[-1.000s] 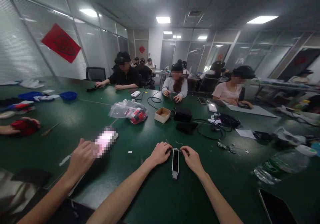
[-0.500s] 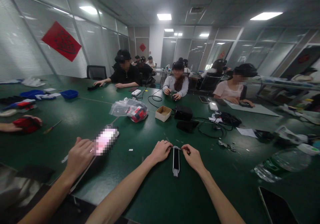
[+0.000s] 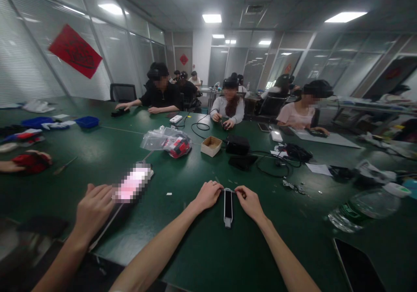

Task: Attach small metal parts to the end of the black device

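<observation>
A slim black device with a white rim point(image 3: 228, 205) lies lengthwise on the green table in front of me, a pale grey end piece towards me. At its far end is a small light loop or edge. My left hand point(image 3: 209, 195) is at the left of that end, fingertips pinched together. From the right, my right hand point(image 3: 249, 201) meets the same end with thumb and forefinger closed. Something thin seems to run between the fingertips at the far end, too small to name. Both forearms rest near the table.
A neighbour's hand point(image 3: 96, 207) is beside a lit phone point(image 3: 133, 183) at left. Ahead are a bagged red item point(image 3: 176, 146), a small open box point(image 3: 211, 148) and a black case point(image 3: 237, 145). A water bottle point(image 3: 365, 209) lies at right, near a dark phone point(image 3: 360, 264).
The whole view has shifted slightly. Both my hands stay pinched at the device's far end, and it lies in the same place. The neighbour's hand at left has moved a little.
</observation>
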Available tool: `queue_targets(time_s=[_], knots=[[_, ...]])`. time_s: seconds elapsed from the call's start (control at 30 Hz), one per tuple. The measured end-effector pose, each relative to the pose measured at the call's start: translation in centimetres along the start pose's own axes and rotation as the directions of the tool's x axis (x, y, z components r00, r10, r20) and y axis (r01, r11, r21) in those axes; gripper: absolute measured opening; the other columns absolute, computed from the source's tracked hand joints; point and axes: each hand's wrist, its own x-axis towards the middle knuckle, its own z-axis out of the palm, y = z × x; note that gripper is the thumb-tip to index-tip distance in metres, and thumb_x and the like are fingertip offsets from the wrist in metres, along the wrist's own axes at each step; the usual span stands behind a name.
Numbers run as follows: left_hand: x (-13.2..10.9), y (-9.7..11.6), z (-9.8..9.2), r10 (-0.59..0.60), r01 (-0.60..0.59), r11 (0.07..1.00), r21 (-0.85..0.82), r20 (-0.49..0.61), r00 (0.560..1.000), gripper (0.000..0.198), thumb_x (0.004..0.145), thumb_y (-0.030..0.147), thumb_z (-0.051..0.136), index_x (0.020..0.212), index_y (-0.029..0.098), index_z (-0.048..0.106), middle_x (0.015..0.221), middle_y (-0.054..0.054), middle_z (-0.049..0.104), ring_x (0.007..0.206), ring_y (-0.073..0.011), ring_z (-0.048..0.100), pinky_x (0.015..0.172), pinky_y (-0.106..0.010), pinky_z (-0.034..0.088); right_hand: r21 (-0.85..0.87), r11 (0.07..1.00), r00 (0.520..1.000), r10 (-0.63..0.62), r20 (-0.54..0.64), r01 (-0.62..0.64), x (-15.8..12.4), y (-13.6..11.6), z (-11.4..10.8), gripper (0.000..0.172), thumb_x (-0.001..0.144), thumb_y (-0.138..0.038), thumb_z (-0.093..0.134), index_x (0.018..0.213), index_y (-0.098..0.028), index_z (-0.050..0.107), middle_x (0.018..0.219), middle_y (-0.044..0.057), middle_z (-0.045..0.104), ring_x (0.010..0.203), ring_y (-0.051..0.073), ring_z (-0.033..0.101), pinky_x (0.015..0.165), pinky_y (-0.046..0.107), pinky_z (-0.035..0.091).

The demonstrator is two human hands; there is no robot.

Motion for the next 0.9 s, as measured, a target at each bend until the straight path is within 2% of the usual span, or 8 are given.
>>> queue_targets(time_s=[0.17, 0.5, 0.9], knots=[[0.0, 0.0, 0.1, 0.002, -0.002, 1.0, -0.009, -0.007, 1.0, 0.023, 0.093, 0.017, 0.042, 0.106, 0.023, 0.061, 0.102, -0.003, 0.065, 0.096, -0.0187, 0.056, 0.081, -0.032, 0.041, 0.011, 1.0, 1.0, 0.007, -0.014, -0.007, 0.0, -0.1, -0.1, 0.023, 0.084, -0.031, 0.046, 0.089, -0.019, 0.064, 0.084, 0.004, 0.066, 0.068, 0.016, 0.058, 0.065, 0.03, 0.047], [0.4, -0.6, 0.2, 0.016, -0.016, 0.999, -0.05, -0.005, 1.0, 0.025, 0.094, 0.018, 0.04, 0.106, 0.022, 0.061, 0.102, -0.004, 0.064, 0.095, -0.0187, 0.055, 0.081, -0.032, 0.042, 0.045, 0.999, 0.999, -0.022, -0.04, 0.024, 0.2, -1.0, -0.3, 0.018, 0.08, -0.024, 0.053, 0.089, -0.019, 0.067, 0.085, 0.004, 0.066, 0.074, 0.015, 0.059, 0.069, 0.028, 0.046], [0.5, -0.5, 0.1, 0.02, -0.02, 0.998, -0.056, -0.001, 1.0, 0.026, 0.095, 0.019, 0.039, 0.107, 0.022, 0.061, 0.103, -0.004, 0.064, 0.096, -0.0201, 0.055, 0.082, -0.033, 0.041, 0.017, 1.0, 1.0, -0.017, 0.0, 0.017, 0.1, -1.2, -0.2, 0.017, 0.083, -0.024, 0.055, 0.095, -0.021, 0.066, 0.092, 0.004, 0.065, 0.081, 0.016, 0.058, 0.074, 0.03, 0.047]])
